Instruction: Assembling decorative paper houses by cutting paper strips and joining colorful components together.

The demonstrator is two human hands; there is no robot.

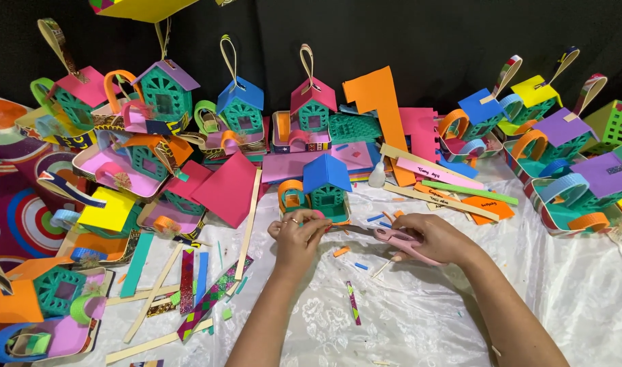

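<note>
Fingers of our left hand point(296, 230) pinch a small pink strip point(319, 216); our right hand point(430, 238) grips pink scissors point(399, 238) near the blue-roofed house point(326, 185).

Open room lies on the white tablecloth point(420, 306) in front of and between the forearms, broken only by small paper scraps point(352, 302). Straight ahead, the blue-roofed paper house point(324, 187) stands just beyond the left hand point(294, 234) and right hand point(430, 239). Loose strips point(188, 285) crowd the left side, and rows of paper houses point(243, 102) wall the back and both flanks.
</note>
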